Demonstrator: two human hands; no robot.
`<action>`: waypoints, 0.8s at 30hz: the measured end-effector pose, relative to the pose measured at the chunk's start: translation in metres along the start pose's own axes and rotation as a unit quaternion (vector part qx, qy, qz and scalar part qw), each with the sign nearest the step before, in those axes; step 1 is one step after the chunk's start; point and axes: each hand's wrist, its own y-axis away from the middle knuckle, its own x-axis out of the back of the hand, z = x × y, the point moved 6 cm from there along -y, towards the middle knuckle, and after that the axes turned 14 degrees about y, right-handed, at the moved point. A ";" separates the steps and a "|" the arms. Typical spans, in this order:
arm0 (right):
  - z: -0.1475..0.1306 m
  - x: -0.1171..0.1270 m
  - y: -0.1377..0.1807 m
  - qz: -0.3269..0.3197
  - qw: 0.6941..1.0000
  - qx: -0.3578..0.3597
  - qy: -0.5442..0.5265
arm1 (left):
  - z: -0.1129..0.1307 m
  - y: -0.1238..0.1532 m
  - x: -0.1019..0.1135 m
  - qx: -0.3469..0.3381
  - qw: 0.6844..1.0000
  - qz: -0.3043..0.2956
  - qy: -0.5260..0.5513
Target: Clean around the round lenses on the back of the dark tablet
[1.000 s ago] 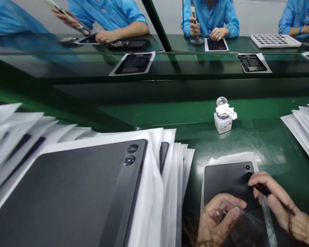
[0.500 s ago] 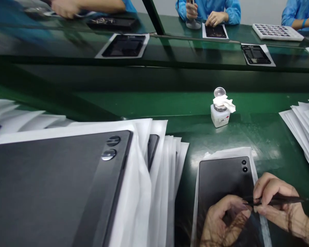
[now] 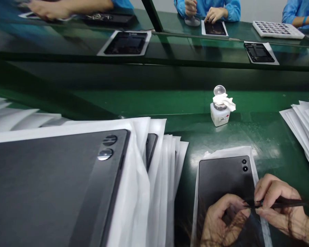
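At the near edge of a green workbench (image 3: 247,137), a worker's left hand (image 3: 221,223) and right hand (image 3: 278,202) meet over a dark tablet (image 3: 221,178) lying back-up on a white sheet (image 3: 229,152). The right hand pinches a thin dark tool (image 3: 280,204), its tip pointing left toward the left hand's fingertips (image 3: 243,211); the left hand is curled closed on a piece of clear film (image 3: 233,219) above the tablet's lower half. The tablet's two camera lenses (image 3: 244,165) sit uncovered at its far right corner. To the left, a larger tablet (image 3: 54,185) tops a fanned stack of white sheets (image 3: 164,178); more sheets (image 3: 304,127) lie at the right edge. Farther back stands a small white bottle (image 3: 219,115) with a round clear cap and a scrap of cloth. Beyond a dark strip, people in blue sleeves (image 3: 208,7) work at open devices (image 3: 126,43).
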 end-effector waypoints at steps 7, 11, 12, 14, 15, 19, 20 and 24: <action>0.000 -0.001 0.003 0.003 1.000 0.013 0.012 | 0.000 0.002 -0.002 0.001 1.000 0.003 0.011; -0.002 -0.001 0.001 0.010 1.000 0.023 0.013 | -0.002 0.001 -0.002 0.009 1.000 0.003 0.008; -0.002 -0.001 0.001 0.012 0.999 0.028 0.012 | -0.003 0.001 -0.002 0.010 1.000 0.004 0.004; -0.003 -0.001 0.000 0.017 0.999 0.038 0.007 | -0.004 0.001 -0.001 0.009 1.000 0.004 -0.004; -0.003 -0.001 0.000 0.018 0.999 0.042 0.005 | -0.004 0.001 0.000 0.007 1.000 0.005 -0.008; -0.003 -0.002 0.001 0.017 0.999 0.046 0.002 | -0.001 0.002 0.001 0.005 1.000 0.008 -0.016; -0.003 -0.003 0.001 0.017 0.999 0.046 0.001 | 0.000 0.001 0.001 0.007 1.000 0.008 -0.015; -0.003 -0.003 0.001 0.019 0.999 0.043 -0.005 | 0.002 0.001 -0.001 0.009 1.000 0.003 -0.011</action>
